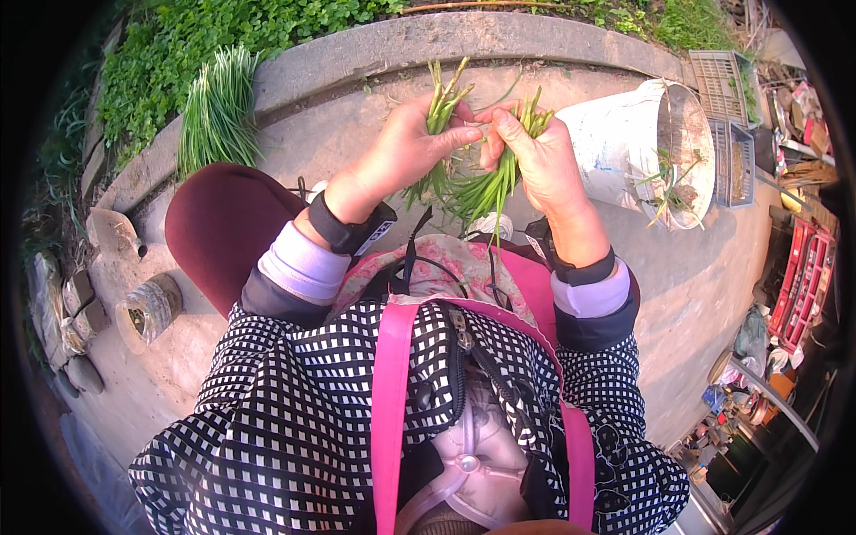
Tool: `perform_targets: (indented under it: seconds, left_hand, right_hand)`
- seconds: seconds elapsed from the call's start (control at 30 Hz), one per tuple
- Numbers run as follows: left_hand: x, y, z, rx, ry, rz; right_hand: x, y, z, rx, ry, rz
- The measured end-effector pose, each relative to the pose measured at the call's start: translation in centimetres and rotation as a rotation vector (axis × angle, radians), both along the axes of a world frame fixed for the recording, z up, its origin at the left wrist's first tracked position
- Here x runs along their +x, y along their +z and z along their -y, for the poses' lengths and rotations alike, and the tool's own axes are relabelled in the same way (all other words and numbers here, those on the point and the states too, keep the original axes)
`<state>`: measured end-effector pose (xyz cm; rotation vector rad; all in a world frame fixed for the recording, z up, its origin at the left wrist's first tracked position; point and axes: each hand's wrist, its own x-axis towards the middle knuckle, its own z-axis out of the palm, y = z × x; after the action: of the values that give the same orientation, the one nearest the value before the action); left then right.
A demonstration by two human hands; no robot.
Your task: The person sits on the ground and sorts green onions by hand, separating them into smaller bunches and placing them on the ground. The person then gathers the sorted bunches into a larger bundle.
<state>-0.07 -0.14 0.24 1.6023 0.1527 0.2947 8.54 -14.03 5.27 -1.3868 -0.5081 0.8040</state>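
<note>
My left hand (408,144) is closed around a small bunch of green stalks (443,100), their pale cut ends pointing up. Beside it, my right hand (538,154) grips a second bunch of leafy stalks (498,184), whose thin green leaves hang down towards my lap. The fingertips of both hands nearly meet between the two bunches; whether they touch is unclear. A large bundle of long, thin green leaves (219,114) lies at the upper left, against the concrete curb.
A white plastic bucket (605,144) lies on its side at the right, plant scraps in its mouth. Behind it are grey plastic crates (723,87). A concrete curb (468,40) borders low green plants. At the left are a metal shovel blade (110,231) and a clear plastic container (150,311).
</note>
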Motion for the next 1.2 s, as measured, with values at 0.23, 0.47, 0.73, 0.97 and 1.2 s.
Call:
perform_targets:
  seconds: [0.23, 0.47, 0.73, 0.97, 1.2]
  left_hand:
    - [-0.2, 0.2, 0.8, 0.085, -0.153, 0.077]
    - [-0.4, 0.0, 0.6, -0.134, -0.212, 0.015]
    - [0.2, -0.3, -0.3, -0.277, 0.236, 0.029]
    - [0.0, 0.0, -0.6, -0.331, 0.331, -0.047]
    - [0.1, 0.6, -0.2, -0.372, 0.274, -0.026]
  right_hand:
    - [-0.2, 0.6, 0.1, -0.158, -0.032, -0.009]
    - [-0.1, 0.6, 0.1, -0.169, -0.066, -0.036]
    - [0.3, 0.6, 0.3, -0.064, -0.131, -0.064]
    - [0.6, 0.6, 0.5, -0.064, -0.120, -0.068]
    - [0.4, 0.7, 0.2, -0.039, -0.164, -0.052]
